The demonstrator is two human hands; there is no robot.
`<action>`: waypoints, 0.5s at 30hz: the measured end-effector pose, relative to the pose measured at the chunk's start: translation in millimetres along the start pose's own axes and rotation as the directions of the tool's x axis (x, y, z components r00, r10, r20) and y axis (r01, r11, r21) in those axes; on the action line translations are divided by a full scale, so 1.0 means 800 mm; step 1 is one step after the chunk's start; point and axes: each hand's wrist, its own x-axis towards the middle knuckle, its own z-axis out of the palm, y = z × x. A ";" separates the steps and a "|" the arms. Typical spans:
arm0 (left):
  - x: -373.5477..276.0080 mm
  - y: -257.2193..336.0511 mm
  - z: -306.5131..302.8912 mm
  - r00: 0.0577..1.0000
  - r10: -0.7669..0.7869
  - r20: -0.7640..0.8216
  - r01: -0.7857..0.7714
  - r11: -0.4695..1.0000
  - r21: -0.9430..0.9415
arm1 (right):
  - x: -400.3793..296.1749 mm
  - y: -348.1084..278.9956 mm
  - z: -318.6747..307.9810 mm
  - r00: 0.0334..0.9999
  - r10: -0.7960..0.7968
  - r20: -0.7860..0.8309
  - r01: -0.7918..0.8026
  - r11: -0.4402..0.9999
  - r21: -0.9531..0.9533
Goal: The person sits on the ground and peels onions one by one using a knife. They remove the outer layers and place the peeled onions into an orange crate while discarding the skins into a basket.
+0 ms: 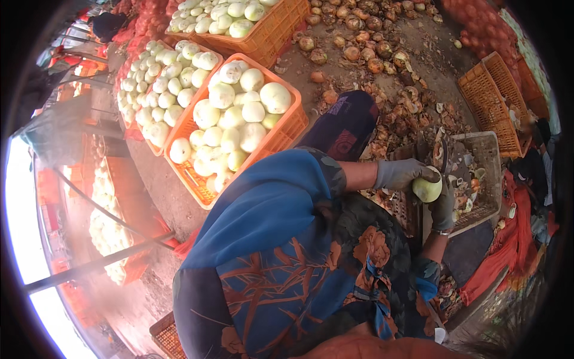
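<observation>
A peeled pale green onion point(427, 184) sits between my two hands, above the edge of a dirty plastic crate. My left hand point(399, 174), in a grey work glove, grips it from the upper left, thumb over its top. My right hand point(443, 208), also gloved and with a band at the wrist, closes around its lower right side; its fingers are partly hidden. A dark narrow object point(444, 155) stands just above the onion; whether my right hand holds it, I cannot tell. Onion skins and scraps lie in the pale crate point(497, 179) beyond my hands.
An orange crate point(293, 117) of peeled onions stands left of my knee, with more full crates point(264, 47) behind. Unpeeled onions point(352, 53) and loose skins point(397, 121) cover the ground ahead. Orange baskets point(486, 96), red net sacks point(482, 29) and red netting point(515, 251) lie rightward.
</observation>
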 end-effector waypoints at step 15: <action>-0.152 0.073 0.017 0.838 0.545 -0.024 -0.404 0.648 0.646 | -0.066 0.077 0.069 0.946 0.256 -0.199 -0.253 0.967 0.039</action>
